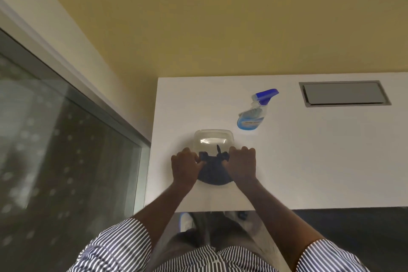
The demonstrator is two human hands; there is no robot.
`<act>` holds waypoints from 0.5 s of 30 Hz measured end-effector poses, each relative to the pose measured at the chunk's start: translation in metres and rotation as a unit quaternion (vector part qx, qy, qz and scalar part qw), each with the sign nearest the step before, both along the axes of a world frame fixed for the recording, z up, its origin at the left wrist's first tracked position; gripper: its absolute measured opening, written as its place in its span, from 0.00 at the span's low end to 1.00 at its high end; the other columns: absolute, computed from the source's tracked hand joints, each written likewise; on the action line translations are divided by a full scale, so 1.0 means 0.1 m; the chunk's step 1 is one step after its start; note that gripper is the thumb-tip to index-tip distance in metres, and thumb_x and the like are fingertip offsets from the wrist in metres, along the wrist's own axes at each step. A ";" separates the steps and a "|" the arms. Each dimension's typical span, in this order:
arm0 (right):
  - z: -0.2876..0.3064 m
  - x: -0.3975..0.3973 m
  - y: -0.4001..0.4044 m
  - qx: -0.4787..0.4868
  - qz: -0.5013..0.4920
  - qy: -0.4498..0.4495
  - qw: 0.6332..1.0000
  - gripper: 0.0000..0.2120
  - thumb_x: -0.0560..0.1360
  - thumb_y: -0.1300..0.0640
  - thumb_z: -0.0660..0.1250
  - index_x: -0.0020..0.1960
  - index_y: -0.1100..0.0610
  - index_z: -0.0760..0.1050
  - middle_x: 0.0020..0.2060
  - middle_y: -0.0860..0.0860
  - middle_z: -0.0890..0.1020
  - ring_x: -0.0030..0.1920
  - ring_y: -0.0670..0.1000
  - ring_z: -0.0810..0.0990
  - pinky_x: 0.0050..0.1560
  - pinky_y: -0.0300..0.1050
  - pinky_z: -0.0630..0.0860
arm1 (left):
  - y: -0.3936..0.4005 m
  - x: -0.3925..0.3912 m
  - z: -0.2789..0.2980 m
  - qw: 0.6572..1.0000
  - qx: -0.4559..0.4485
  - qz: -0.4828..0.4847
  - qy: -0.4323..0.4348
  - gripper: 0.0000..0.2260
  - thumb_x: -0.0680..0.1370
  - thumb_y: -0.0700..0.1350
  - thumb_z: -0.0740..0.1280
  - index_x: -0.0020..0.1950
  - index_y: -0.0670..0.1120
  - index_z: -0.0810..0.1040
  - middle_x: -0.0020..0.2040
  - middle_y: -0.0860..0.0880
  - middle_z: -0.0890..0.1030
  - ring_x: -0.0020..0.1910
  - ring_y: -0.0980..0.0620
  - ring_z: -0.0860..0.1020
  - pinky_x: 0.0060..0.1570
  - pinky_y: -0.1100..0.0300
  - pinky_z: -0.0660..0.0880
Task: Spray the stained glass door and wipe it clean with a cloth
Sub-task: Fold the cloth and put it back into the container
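Note:
A dark blue cloth [213, 173] hangs bunched between my two hands over a clear plastic tub [213, 138] on the white table [309, 157]. My left hand [185, 166] grips its left end and my right hand [242, 164] grips its right end, both fists closed. A strand of cloth dangles into the tub. A blue spray bottle [254, 115] lies on its side beyond my right hand, nozzle pointing away to the right. The glass door [61, 150] runs along the left, covered in pale spots.
A grey rectangular hatch [344, 94] is set into the table at the far right. A yellow wall rises behind the table. The door's grey frame [141, 183] stands close to the table's left edge. Dark floor shows below the table's near edge.

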State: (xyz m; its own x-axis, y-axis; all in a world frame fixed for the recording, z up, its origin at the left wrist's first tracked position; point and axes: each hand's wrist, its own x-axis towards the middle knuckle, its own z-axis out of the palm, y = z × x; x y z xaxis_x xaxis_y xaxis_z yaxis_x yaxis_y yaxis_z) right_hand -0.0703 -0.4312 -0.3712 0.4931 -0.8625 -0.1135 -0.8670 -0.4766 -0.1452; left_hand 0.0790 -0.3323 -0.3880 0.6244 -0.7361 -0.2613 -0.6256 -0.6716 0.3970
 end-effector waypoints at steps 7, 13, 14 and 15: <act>-0.19 0.04 -0.01 0.024 0.043 0.050 0.998 0.12 0.62 0.53 0.79 0.33 0.55 0.77 0.26 0.51 0.78 0.31 0.53 0.78 0.40 0.47 0.74 | -0.04 0.02 -0.10 0.994 0.081 -0.058 -0.049 0.17 0.78 0.62 0.70 0.53 0.49 0.86 0.49 0.52 0.83 0.48 0.51 0.82 0.57 0.55 0.73; -0.33 0.00 0.03 -0.045 0.106 0.064 0.991 0.13 0.60 0.56 0.80 0.41 0.59 0.81 0.43 0.57 0.81 0.44 0.58 0.81 0.43 0.52 0.77 | -0.04 0.02 -0.10 0.989 0.088 -0.090 -0.077 0.18 0.77 0.63 0.69 0.55 0.50 0.83 0.52 0.52 0.83 0.50 0.52 0.81 0.57 0.56 0.71; -0.35 -0.02 0.03 -0.049 0.108 0.064 0.991 0.15 0.61 0.55 0.81 0.42 0.59 0.81 0.44 0.57 0.81 0.45 0.58 0.81 0.44 0.52 0.78 | -0.04 0.02 -0.09 0.990 0.081 -0.086 -0.072 0.18 0.77 0.64 0.69 0.55 0.50 0.83 0.53 0.52 0.83 0.51 0.52 0.81 0.57 0.56 0.71; -0.36 -0.03 0.02 -0.048 0.106 0.061 0.991 0.16 0.61 0.53 0.82 0.44 0.58 0.81 0.45 0.57 0.81 0.45 0.58 0.80 0.44 0.52 0.78 | -0.02 0.03 -0.09 0.992 0.075 -0.080 -0.064 0.19 0.76 0.64 0.70 0.56 0.50 0.82 0.53 0.52 0.83 0.51 0.52 0.82 0.57 0.57 0.70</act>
